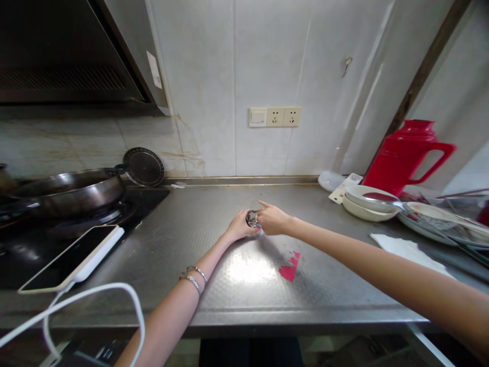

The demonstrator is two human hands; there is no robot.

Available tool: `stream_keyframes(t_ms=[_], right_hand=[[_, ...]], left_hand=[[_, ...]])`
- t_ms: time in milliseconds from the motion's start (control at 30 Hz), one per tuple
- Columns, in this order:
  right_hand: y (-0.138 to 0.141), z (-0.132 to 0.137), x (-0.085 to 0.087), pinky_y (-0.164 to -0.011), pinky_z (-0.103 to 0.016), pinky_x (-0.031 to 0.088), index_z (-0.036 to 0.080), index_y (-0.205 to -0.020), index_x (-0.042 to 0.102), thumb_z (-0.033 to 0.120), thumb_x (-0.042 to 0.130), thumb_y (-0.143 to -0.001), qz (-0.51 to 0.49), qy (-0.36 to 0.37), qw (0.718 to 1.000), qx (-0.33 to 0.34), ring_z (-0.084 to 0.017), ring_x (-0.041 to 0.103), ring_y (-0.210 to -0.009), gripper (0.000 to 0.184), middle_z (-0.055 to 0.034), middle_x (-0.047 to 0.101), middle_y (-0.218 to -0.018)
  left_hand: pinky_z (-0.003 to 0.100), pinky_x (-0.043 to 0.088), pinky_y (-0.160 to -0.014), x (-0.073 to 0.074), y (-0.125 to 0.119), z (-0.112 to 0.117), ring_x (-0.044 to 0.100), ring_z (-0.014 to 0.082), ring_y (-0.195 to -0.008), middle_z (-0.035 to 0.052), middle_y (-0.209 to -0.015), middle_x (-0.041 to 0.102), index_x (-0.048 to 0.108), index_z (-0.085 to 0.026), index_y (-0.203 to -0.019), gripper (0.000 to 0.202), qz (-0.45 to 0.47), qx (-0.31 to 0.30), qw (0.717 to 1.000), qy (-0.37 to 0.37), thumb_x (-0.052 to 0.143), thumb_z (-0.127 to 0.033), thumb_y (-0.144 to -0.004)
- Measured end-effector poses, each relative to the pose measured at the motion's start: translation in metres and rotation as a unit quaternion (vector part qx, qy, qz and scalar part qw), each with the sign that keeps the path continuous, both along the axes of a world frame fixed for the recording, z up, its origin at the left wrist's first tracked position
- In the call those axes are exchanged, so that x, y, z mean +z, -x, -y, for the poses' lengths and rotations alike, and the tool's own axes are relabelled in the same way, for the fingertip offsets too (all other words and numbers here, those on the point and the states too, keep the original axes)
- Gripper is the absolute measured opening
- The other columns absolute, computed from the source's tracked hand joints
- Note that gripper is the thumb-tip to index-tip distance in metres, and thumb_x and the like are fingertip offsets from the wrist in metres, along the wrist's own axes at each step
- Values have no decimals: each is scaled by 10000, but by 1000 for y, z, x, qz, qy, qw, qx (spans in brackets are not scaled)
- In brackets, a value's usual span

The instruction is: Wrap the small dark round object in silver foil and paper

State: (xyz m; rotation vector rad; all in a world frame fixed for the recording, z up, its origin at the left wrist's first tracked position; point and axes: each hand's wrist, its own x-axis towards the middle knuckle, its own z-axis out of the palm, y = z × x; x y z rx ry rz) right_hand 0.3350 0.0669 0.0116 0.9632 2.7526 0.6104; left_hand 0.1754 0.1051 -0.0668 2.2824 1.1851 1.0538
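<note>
Both of my hands meet over the middle of the steel counter (206, 204). My left hand (239, 226) is closed around a small, shiny round object (251, 218) that looks like a glass cup, with its dark round face toward me. From the right, my right hand (275, 219) is on the same object, its fingers bent in at the rim and one finger sticking out. What the right fingertips pinch, if anything, is hidden. Just in front of the hands lies a torn red scrap (291, 267), flat on the metal.
At left, a steel pan (76, 191) stands on the black stove, and a phone (72, 260) with a white cable (95, 290) lies near it. On the right are stacked white bowls (369, 211), a red thermos (405, 153), dishes and a white tissue (410, 252).
</note>
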Motion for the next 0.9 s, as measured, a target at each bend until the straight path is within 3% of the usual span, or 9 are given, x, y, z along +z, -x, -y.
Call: stream_keyframes(t_ms=[67,167,233,367,533,733,900], right_hand=[[7,3,1,-1062,-425,315,115,-831,708,192,569,-749,-13,25,999,-34,-242,672,-903,179,-140,722,-874],[15,9,3,-881,-357,468,122,-913,698,200,547,-742,-47,64,991,-109,-256,685,-881,241,-155,717,-932],[19,11,6,-787,-329,494,125,-943,692,192,539,-726,-76,94,982,-148,-272,682,-895,274,-165,710,-974],[28,10,9,-803,-327,473,118,-891,706,181,528,-705,-158,158,956,-191,-302,656,-968,264,-176,703,-1009],[46,0,11,-664,-261,464,108,-875,703,191,516,-726,-226,199,915,-268,-254,670,-846,253,-150,715,-906],[54,-8,8,-475,-168,373,92,-805,674,153,523,-754,-344,255,838,-338,-120,581,-602,171,-43,646,-685],[54,-14,2,-448,-174,353,76,-788,651,181,509,-787,-425,263,780,-378,-106,525,-548,176,-22,593,-617]], left_hand=[[313,461,-772,-1,0,-1,583,223,-894,67,-963,626,592,-155,-1019,574,-8,-2,1000,-7,809,-367,-532],[314,458,-770,-2,0,-3,577,225,-895,60,-944,635,605,-162,-957,474,-16,-14,1000,-20,786,-354,-563],[316,460,-787,-2,0,-4,576,224,-913,58,-965,638,604,-168,-975,449,-18,-13,1000,-21,763,-337,-590],[329,461,-823,1,0,-3,576,225,-939,65,-983,641,604,-166,-999,425,-31,-9,999,-9,733,-320,-624],[335,471,-827,4,1,3,585,235,-952,74,-1014,625,597,-154,-1036,617,-12,-8,1000,19,820,-395,-514],[324,474,-828,9,-3,10,595,227,-941,40,-978,648,634,-185,-982,497,-11,4,999,36,804,-329,-537],[311,478,-794,10,-4,11,612,199,-854,17,-892,676,649,-171,-916,412,8,-4,997,71,784,-317,-556]])
